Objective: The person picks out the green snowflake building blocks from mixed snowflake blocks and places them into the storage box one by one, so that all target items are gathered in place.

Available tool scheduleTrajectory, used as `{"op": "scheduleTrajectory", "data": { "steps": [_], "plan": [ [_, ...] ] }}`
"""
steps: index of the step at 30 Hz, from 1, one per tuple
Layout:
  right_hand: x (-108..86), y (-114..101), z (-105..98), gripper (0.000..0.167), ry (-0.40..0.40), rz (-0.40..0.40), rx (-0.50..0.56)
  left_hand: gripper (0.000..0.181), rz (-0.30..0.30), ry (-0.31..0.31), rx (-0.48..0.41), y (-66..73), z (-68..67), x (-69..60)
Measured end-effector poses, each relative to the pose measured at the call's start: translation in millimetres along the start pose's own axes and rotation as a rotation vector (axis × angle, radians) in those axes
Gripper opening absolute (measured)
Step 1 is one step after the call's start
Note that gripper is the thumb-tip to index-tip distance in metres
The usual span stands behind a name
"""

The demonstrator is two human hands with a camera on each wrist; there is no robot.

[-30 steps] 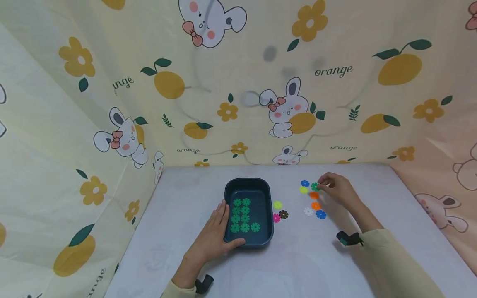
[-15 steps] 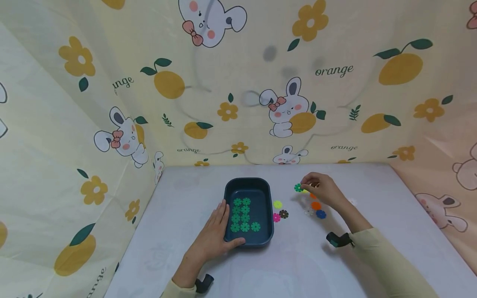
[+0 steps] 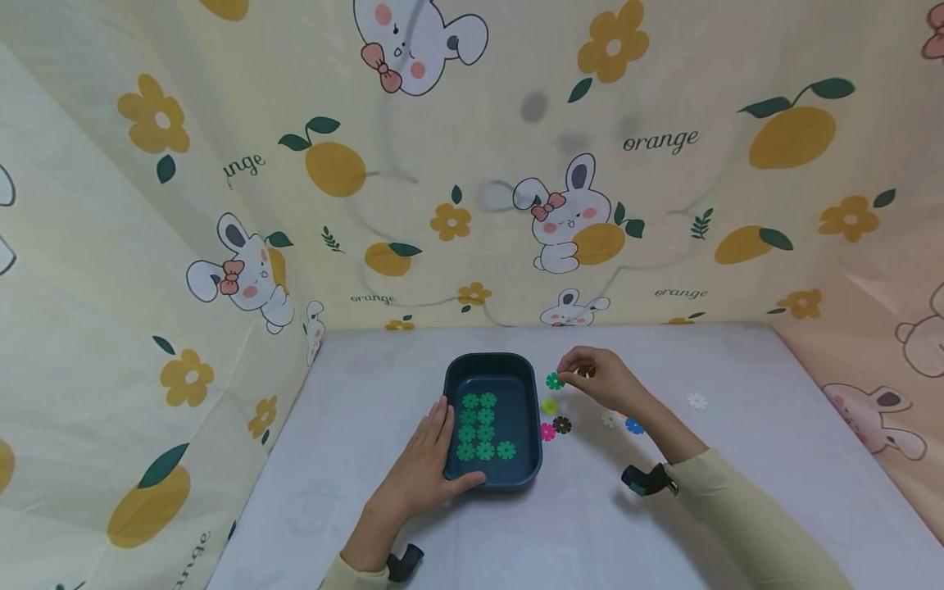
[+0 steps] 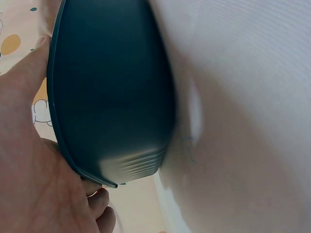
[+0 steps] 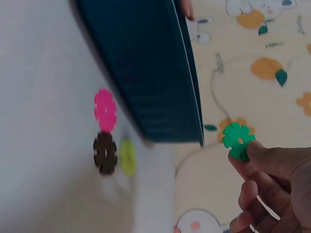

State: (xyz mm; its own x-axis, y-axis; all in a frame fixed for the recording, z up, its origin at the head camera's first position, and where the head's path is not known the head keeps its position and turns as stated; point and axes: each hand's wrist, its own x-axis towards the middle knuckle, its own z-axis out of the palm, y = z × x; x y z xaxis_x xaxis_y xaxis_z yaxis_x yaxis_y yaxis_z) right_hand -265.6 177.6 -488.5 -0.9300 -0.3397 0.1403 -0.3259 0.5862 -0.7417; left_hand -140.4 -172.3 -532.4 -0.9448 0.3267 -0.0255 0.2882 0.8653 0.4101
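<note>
My right hand (image 3: 605, 381) pinches a green notched plastic disc (image 5: 238, 141) between thumb and forefinger. It holds the disc in the air just right of the dark blue rectangular tray (image 3: 492, 483). My left hand (image 3: 420, 463) rests on the tray, its fingers extended along the left rim and its thumb on the near rim. Inside the tray lie several green notched discs (image 3: 484, 432) in rows. Close to the tray's right side, a yellow disc (image 3: 549, 406), a pink disc (image 3: 547, 432) and a dark brown disc (image 3: 563, 424) lie on the table.
Under and behind my right forearm are a blue disc (image 3: 634, 426) and a pale disc (image 3: 608, 419), with others partly hidden. A white disc (image 3: 696, 401) lies farther right on the white table (image 3: 354, 393). A printed cloth (image 3: 472, 246) hangs behind.
My right hand has carried the green disc leftward from the loose group of discs to the tray's right side. The left hand and tray have stayed still.
</note>
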Motion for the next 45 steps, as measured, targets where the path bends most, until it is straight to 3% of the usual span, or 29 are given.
{"op": "scheduleTrajectory", "data": {
  "steps": [13,22,37,45],
  "plan": [
    [6.2,-22,30,0.006,-0.148,-0.13,0.025,0.123,-0.018,-0.017,-0.001,0.4,-0.3,0.8],
    [13.2,-25,48,0.006,-0.216,-0.211,0.026,0.123,-0.009,-0.015,0.01,0.8,-1.3,-0.7],
    [22.9,-32,68,0.006,-0.328,-0.169,-0.008,0.123,0.005,-0.009,0.031,0.8,-1.5,-1.1],
    [29.4,-28,80,0.004,-0.359,-0.304,-0.113,0.122,0.006,-0.016,0.026,1.0,-2.0,-1.1]
  ]
}}
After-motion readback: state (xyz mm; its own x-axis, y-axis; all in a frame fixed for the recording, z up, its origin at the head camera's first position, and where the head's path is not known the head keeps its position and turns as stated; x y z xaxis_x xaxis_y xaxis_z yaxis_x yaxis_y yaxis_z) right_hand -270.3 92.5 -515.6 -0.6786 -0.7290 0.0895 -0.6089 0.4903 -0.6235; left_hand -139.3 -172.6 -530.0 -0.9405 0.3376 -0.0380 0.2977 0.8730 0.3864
